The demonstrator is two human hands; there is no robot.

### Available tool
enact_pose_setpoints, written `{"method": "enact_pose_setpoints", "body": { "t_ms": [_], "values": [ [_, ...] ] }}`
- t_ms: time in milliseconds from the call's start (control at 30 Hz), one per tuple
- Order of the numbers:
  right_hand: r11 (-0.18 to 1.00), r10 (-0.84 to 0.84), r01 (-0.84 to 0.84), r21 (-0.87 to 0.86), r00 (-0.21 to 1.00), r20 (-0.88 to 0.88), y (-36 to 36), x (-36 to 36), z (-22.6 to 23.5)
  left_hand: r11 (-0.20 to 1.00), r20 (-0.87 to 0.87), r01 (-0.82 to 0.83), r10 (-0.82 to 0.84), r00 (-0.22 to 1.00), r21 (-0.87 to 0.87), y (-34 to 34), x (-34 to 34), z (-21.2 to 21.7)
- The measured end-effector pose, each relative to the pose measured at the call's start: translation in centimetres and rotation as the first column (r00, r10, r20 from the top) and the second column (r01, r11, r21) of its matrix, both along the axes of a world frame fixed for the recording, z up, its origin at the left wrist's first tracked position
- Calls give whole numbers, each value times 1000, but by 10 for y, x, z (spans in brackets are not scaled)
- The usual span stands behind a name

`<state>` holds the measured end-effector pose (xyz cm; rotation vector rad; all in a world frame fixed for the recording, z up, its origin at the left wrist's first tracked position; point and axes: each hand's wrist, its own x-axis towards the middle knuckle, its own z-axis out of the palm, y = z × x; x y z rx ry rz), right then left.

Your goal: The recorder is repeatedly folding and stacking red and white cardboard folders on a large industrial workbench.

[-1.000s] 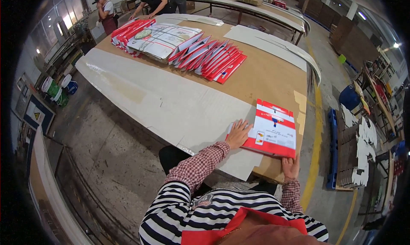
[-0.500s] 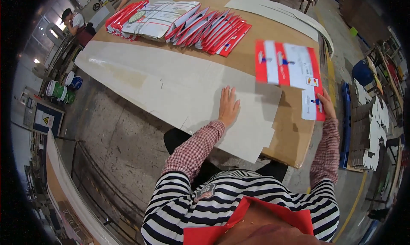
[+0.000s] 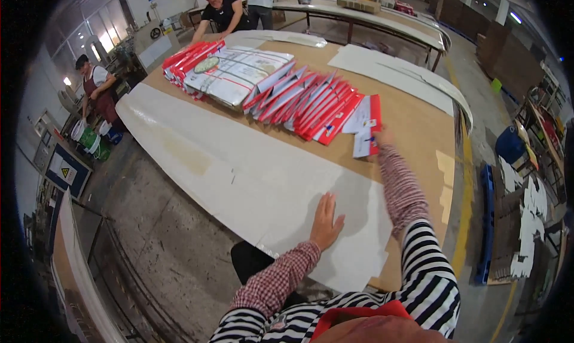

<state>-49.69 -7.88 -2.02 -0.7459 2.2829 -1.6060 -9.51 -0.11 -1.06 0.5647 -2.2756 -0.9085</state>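
Observation:
My right hand [image 3: 383,141] grips a flat red-and-white printed card sheet [image 3: 362,127] by its edge. It holds the sheet at the near right end of a row of similar folded red-and-white cards [image 3: 326,104], which overlap in a fan. Some of the sheet's far side is hidden by or merges with the row. My left hand [image 3: 327,223] rests flat, fingers stretched out, on a large pale grey board [image 3: 257,175] that covers the near side of the table; nothing is in it.
The table [image 3: 418,124] has a brown top. On it, a white packet [image 3: 248,74] bearing a round greenish disc lies among the cards, and another pale board [image 3: 394,74] lies along the far right. A co-worker in black [image 3: 224,14] stands beyond the far end. A blue pallet [image 3: 485,223] is on the floor at right.
My right hand has carried the card sheet from the table's right edge leftward and away from me to the row's end. My left hand stays flat on the board. The view has tilted up.

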Motion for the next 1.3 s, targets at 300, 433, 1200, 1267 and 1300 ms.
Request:
{"method": "enact_pose_setpoints", "body": {
  "t_ms": [300, 433, 1200, 1267, 1300],
  "values": [
    [972, 199, -181, -152, 972, 121, -69, 15, -42, 998, 16, 56, -56, 998, 20, 6, -4, 9],
    [918, 346, -256, -304, 891, 294, -80, 130, -7, 994, 88, -93, 88, 992, 52, -19, 30, -15],
    [894, 340, -201, -401, 887, 312, -62, 100, -22, -279, 94, 125, 656, 749, 952, -246, -159, 16],
    [911, 317, -193, -365, 893, 320, -69, 108, -33, -368, 145, 141, 649, 747, 919, -252, -150, 16],
    [912, 304, -181, -369, 901, 309, -68, 95, -43, -364, 134, 143, 637, 759, 920, -248, -156, 17]
  ]
}}
